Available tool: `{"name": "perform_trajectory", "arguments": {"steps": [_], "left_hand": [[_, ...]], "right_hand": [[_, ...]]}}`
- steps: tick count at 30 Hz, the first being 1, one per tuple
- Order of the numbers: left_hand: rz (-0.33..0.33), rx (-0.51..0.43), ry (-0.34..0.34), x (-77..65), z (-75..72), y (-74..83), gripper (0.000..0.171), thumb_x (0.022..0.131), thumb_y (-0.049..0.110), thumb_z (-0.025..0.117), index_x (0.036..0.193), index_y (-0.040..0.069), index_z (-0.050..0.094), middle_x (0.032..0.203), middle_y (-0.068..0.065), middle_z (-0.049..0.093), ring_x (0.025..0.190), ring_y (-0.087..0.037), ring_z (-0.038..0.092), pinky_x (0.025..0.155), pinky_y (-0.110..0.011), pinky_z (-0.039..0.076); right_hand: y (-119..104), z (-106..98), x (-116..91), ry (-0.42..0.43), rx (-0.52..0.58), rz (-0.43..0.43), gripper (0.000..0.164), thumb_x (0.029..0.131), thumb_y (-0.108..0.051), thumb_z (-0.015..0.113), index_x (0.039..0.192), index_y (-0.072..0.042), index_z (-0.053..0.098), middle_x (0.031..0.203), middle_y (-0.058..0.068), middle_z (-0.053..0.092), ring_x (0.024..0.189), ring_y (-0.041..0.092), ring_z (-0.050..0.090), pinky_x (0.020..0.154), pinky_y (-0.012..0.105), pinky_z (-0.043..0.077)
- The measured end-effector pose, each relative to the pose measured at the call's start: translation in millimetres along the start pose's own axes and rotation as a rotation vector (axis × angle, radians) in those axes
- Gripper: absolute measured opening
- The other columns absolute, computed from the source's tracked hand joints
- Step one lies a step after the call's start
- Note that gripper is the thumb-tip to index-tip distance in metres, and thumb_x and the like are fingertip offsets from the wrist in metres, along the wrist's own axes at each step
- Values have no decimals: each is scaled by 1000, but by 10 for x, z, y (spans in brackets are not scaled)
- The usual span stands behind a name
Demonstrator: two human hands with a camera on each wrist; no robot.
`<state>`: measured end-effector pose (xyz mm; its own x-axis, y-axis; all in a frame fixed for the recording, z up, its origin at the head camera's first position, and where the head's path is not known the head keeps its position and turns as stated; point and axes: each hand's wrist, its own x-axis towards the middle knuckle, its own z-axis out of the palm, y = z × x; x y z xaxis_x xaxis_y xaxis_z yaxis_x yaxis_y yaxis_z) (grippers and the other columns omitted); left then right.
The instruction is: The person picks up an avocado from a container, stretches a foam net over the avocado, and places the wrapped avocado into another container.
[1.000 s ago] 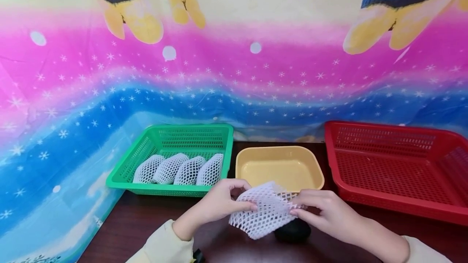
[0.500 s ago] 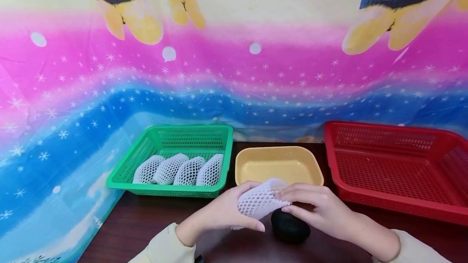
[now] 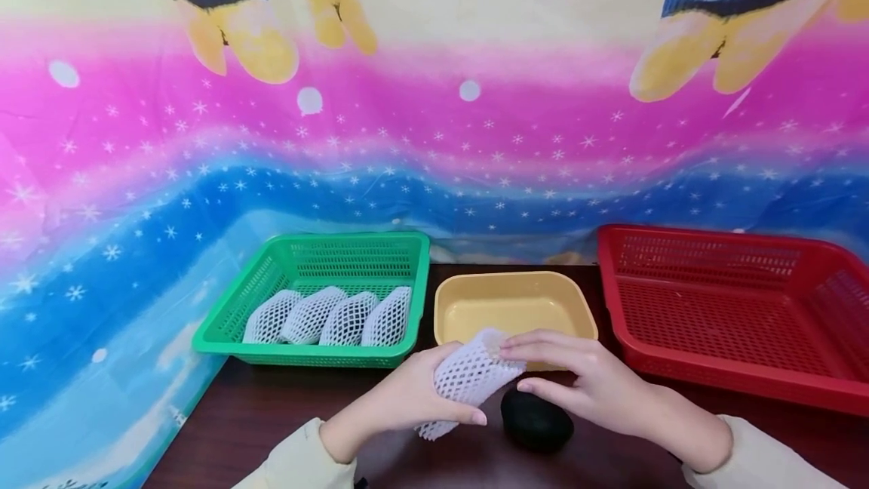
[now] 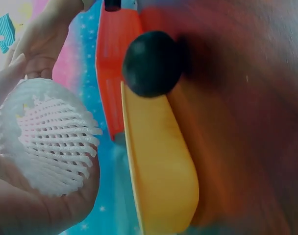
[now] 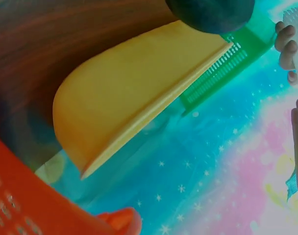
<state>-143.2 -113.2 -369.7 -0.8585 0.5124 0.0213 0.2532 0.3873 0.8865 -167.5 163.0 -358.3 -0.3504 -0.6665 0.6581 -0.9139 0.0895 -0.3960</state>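
Observation:
My left hand grips a white foam fruit net over the table, thumb along its near side and fingers round the back. In the left wrist view the net bulges into a tube, its mesh end facing the camera. My right hand reaches in from the right with fairly straight fingers at the net's upper right end, its thumb apart from the net. Just below that thumb, a smooth blackish oval object lies on the table.
A green basket at the left holds several white net-covered pieces in a row. The yellow tub stands behind my hands, and a red basket at the right. A printed cloth hangs behind the dark wooden table.
The net, spread flat between both hands a second ago, is now rounded in my left hand. My right fingers have loosened from a pinch on its end. The dark oval shows more fully.

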Motion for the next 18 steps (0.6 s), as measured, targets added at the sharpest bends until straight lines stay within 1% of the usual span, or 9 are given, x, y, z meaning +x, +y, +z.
{"name": "perform_trajectory", "arguments": {"steps": [2, 4, 6, 9, 12, 16, 18], "left_hand": [[-11, 32, 20, -36, -40, -7, 58, 78, 32, 91, 127, 19, 63, 107, 11, 69, 96, -9, 66, 84, -29, 54], [-27, 43, 32, -77, -77, -33, 61, 78, 33, 91, 130, 19, 62, 109, 11, 69, 97, -10, 65, 84, -31, 54], [-34, 54, 41, -116, -105, -79, 64, 77, 33, 92, 132, 19, 61, 110, 11, 69, 99, -10, 65, 85, -31, 54], [-34, 66, 49, -168, -136, -158, 64, 76, 33, 92, 131, 20, 61, 109, 10, 69, 99, -10, 65, 84, -31, 53], [-28, 83, 54, -215, -155, -234, 63, 75, 31, 93, 128, 22, 62, 106, 10, 69, 96, -11, 65, 82, -30, 53], [-40, 111, 75, -249, -181, -304, 62, 74, 30, 94, 127, 24, 62, 103, 11, 68, 94, -10, 64, 80, -30, 53], [-44, 125, 88, -252, -198, -327, 62, 74, 29, 94, 127, 23, 62, 104, 11, 68, 95, -11, 64, 82, -30, 52]], "right_hand": [[-27, -39, -5, -24, -15, 46, 43, 94, -18, 77, 134, -11, 67, 131, 3, 67, 121, 17, 63, 99, 20, 47], [-46, -79, -29, -60, -18, 95, 52, 91, -14, 79, 140, -12, 62, 135, 2, 64, 121, 17, 62, 97, 22, 49], [-56, -119, -72, -108, -9, 148, 59, 92, -14, 79, 146, -15, 56, 139, 0, 61, 121, 16, 62, 95, 25, 52], [-49, -167, -171, -183, 7, 223, 64, 95, -21, 76, 152, -19, 48, 143, -1, 56, 121, 15, 61, 93, 30, 54], [-12, -184, -296, -240, 42, 297, 67, 96, -27, 74, 155, -22, 43, 146, -2, 52, 124, 14, 59, 93, 30, 54], [57, -183, -433, -280, 104, 383, 71, 94, -31, 76, 156, -23, 41, 147, 0, 51, 122, 10, 57, 88, 31, 56], [97, -158, -484, -290, 114, 409, 72, 93, -34, 77, 155, -23, 42, 144, 2, 52, 119, 11, 57, 84, 32, 58]]}}
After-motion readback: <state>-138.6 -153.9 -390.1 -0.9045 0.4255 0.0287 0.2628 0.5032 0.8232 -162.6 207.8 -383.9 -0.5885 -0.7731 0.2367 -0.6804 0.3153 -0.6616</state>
